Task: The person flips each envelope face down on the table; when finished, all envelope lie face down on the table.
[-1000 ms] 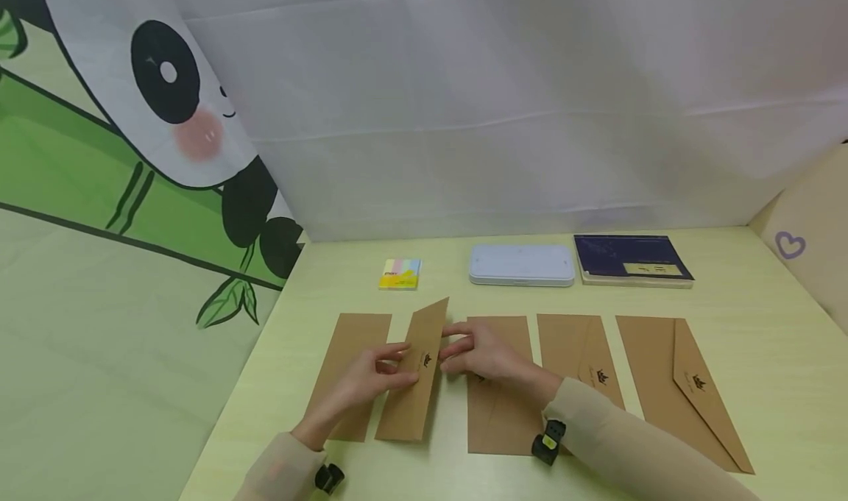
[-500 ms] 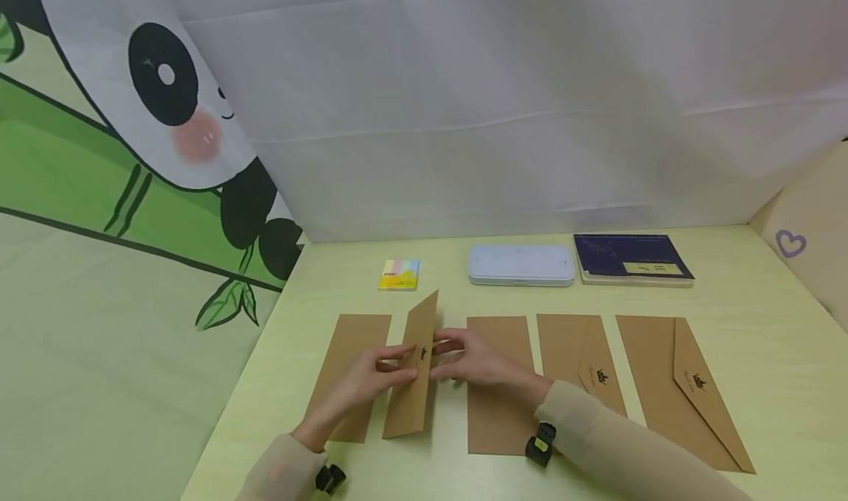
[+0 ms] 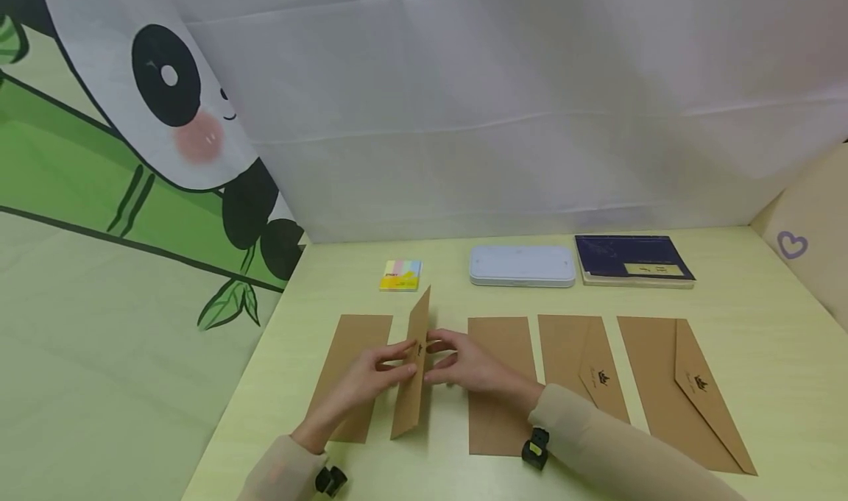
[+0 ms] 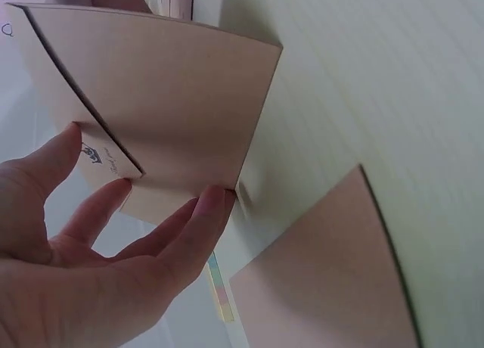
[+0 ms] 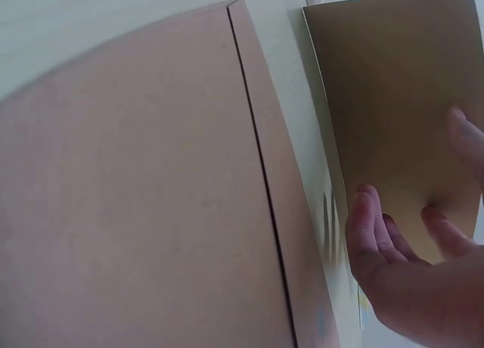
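A brown kraft envelope [image 3: 409, 387] stands nearly on edge, tilted a little, held between my two hands. Fingertips of my left hand [image 3: 367, 377] touch its flap side, where a small black crown is printed; in the left wrist view the flap line crosses the envelope [image 4: 166, 106]. My right hand [image 3: 473, 363] holds it from the plain side, thumb and fingers against the envelope [image 5: 397, 83]. To the left lies another flat envelope [image 3: 354, 339]. Three more lie to the right: one envelope [image 3: 498, 335] partly under my right hand, a middle envelope [image 3: 563, 339] and a far right envelope [image 3: 652, 368].
Along the back of the table [image 3: 318, 280] are a pack of sticky notes [image 3: 400, 274], a pale blue case [image 3: 522, 265] and a dark blue notebook [image 3: 629, 258]. A white cloth wall [image 3: 503, 118] rises behind them.
Both hands have turned the envelope from a slant to nearly edge-on. My right hand has moved slightly left, closer to my left hand, which has hardly moved.
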